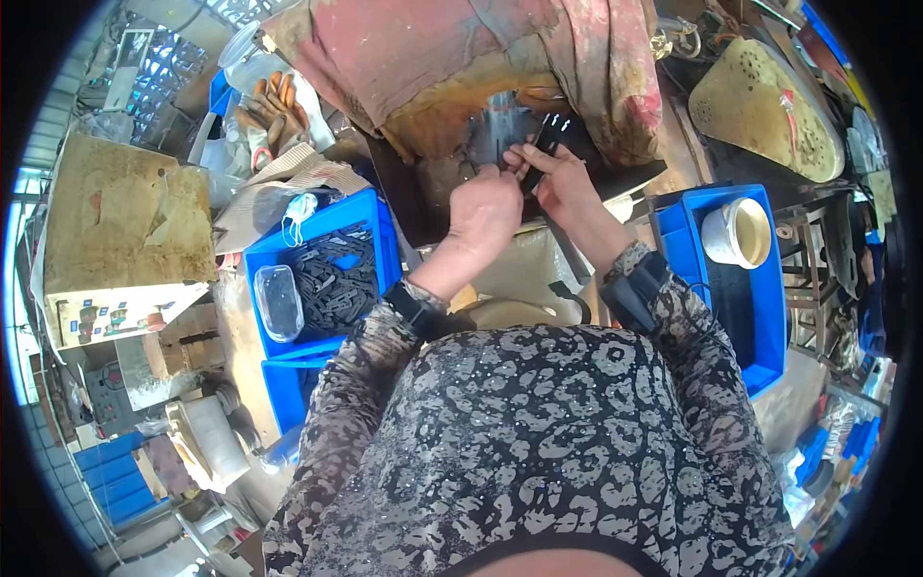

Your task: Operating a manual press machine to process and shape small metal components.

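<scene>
Pinching slim black strips (549, 144) between thumb and fingers, the right hand (569, 185) is holding them at the far middle, before the draped, stained cloth (461, 53); they are looking light, stiff and smooth, suiting a near-end grip. The left hand (487, 207) is hiding its fingertips, so I cannot tell its grip; matte dark pieces (336, 281) are lying jumbled in the left blue bin (385, 226).

No words, numbers or signs can be read anywhere here

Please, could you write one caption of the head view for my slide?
Right hand holding black strips beside the left hand, before a stained reddish cloth, with blue bins on both sides.
</scene>
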